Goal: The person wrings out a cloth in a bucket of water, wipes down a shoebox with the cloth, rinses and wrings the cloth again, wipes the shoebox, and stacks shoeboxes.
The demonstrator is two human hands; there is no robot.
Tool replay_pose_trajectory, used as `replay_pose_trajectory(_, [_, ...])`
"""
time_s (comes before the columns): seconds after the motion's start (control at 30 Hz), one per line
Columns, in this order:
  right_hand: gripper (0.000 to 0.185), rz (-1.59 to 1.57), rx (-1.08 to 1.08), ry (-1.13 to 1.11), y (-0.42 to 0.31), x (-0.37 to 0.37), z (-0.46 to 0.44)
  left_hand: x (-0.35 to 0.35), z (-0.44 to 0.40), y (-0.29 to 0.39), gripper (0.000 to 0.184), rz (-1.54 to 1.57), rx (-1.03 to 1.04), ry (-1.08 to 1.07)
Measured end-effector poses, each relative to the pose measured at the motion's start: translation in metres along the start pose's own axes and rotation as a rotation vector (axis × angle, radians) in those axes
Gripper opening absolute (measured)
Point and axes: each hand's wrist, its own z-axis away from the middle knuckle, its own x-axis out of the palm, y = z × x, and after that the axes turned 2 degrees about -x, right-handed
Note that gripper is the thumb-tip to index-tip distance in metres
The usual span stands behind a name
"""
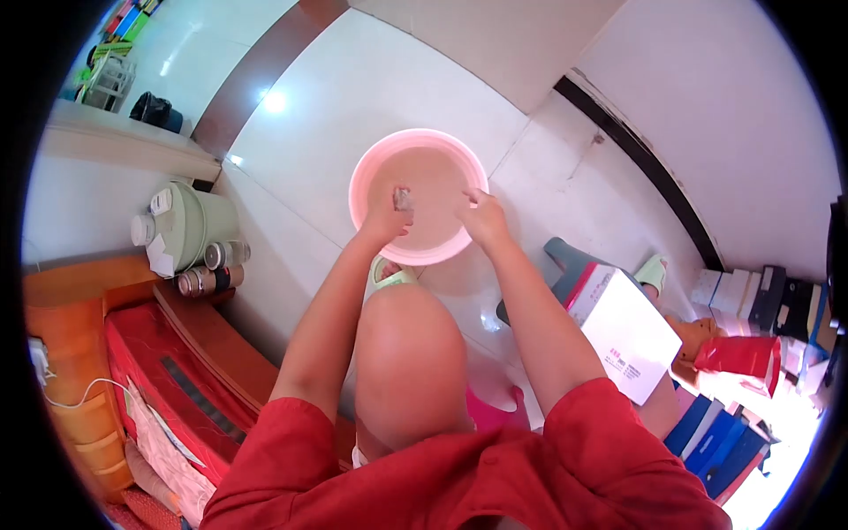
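A pink basin (359, 190) of cloudy water stands on the tiled floor in front of my knees. Over its left part, my left hand (387, 221) is closed around a small clear, greyish object (403, 200); it looks like glass or plastic, but its exact kind is too small to tell. My right hand (483, 217) is at the basin's right rim, its fingers loosely bent and apart over the water. I see nothing between them.
Left of the basin are a pale green bucket (209, 221) and two jars (212, 281) beside a wooden sofa (66, 309). To the right, a white box (632, 336) rests on a grey stool (565, 256). Boxes and books line the right wall.
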Motion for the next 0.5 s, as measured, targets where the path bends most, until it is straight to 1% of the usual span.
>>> replay_pose_trajectory(0.03, [0.054, -0.004, 0.008, 0.016, 0.006, -0.001, 0.007, -0.011, 0.012, 0.026, 0.044, 0.319, -0.184, -0.045])
replay_pose_trajectory(0.07, [0.055, -0.039, -0.002, -0.018, 0.014, -0.002, 0.013, -0.018, 0.021, 0.051, 0.044, 0.637, -0.367, -0.099])
replay_pose_trajectory(0.1, [0.057, -0.072, -0.008, -0.049, 0.02, -0.004, 0.021, -0.021, 0.028, 0.064, 0.044, 0.632, -0.353, -0.125])
replay_pose_trajectory(0.13, [0.057, -0.073, 0.004, -0.02, 0.023, -0.008, 0.031, -0.029, 0.032, 0.072, 0.045, 0.586, -0.305, -0.143])
replay_pose_trajectory(0.2, [0.063, -0.404, 0.062, -0.053, 0.024, -0.01, 0.052, -0.037, 0.039, 0.089, 0.046, 0.532, -0.239, -0.177])
replay_pose_trajectory(0.23, [0.063, -0.409, 0.06, -0.032, 0.011, -0.019, 0.066, -0.041, 0.042, 0.099, 0.047, 0.458, -0.121, -0.252])
replay_pose_trajectory(0.27, [0.066, -0.673, 0.14, -0.012, -0.002, -0.029, 0.08, -0.043, 0.045, 0.109, 0.049, 0.383, -0.006, -0.321])
replay_pose_trajectory(0.3, [0.07, -0.938, 0.218, 0.004, -0.017, -0.042, 0.097, -0.044, 0.052, 0.125, 0.049, 0.376, 0.006, -0.327])
replay_pose_trajectory(0.33, [0.07, -0.944, 0.21, 0.015, -0.027, -0.053, 0.11, -0.043, 0.06, 0.145, 0.049, 0.266, 0.084, -0.33])
replay_pose_trajectory(0.37, [0.066, -1.098, 0.207, -0.037, -0.037, -0.064, 0.123, -0.04, 0.07, 0.165, 0.049, 0.156, 0.161, -0.333])
replay_pose_trajectory(0.4, [0.063, -1.251, 0.2, -0.088, -0.039, -0.073, 0.134, -0.034, 0.081, 0.182, 0.049, 0.147, 0.174, -0.341])
replay_pose_trajectory(0.43, [0.063, -1.258, 0.191, -0.072, -0.035, -0.08, 0.141, -0.025, 0.091, 0.201, 0.052, -0.022, 0.289, -0.29])
replay_pose_trajectory(0.47, [0.06, -1.278, 0.114, -0.157, -0.03, -0.086, 0.147, -0.016, 0.102, 0.217, 0.055, -0.188, 0.402, -0.234])
replay_pose_trajectory(0.5, [0.056, -1.29, 0.028, -0.243, -0.027, -0.094, 0.154, -0.007, 0.113, 0.232, 0.055, -0.192, 0.42, -0.233])
